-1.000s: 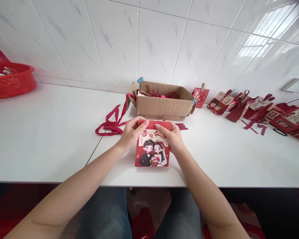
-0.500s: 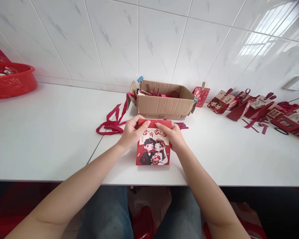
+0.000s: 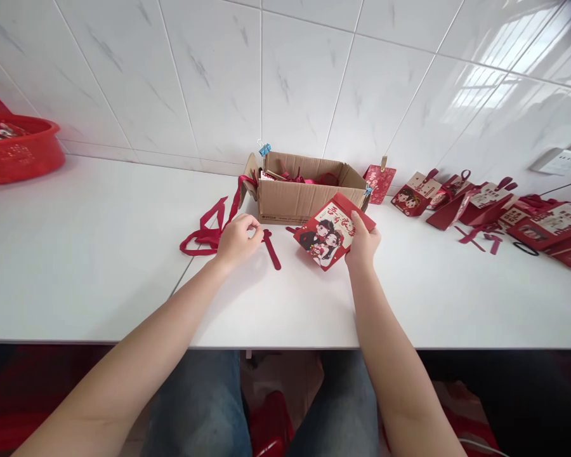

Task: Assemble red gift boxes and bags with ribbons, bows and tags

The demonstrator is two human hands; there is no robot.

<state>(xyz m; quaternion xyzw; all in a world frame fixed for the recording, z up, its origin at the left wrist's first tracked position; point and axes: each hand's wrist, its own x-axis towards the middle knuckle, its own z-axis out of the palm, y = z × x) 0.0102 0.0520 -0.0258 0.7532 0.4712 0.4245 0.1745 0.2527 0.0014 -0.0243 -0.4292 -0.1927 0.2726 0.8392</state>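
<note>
Red plastic forms the basin (image 3: 21, 152) at the far left of a white bench (image 3: 99, 273), with a loose tangle of ribbon (image 3: 210, 236) farther along. The left hand (image 3: 240, 240) is curled, thumb close to the fingertips, beside a dark red strip (image 3: 273, 254); whether it grips the strip cannot be told. Behind, a cardboard carton (image 3: 290, 202) holds more ribbon. In front of the carton's right part, a printed red box (image 3: 324, 236) is tilted in the right hand (image 3: 363, 244), thumb over its front and fingers behind. The box appears partly made up: it has body and a red top band, but no loop shows on it. Beyond, a red packet (image 3: 379, 184) with a tan tab leans by the wall. At right stand several boxes (image 3: 412, 197), some topped with ribbon loops and seemingly further along, near ribbon scraps (image 3: 473, 238) and a black ring (image 3: 526, 249).
</note>
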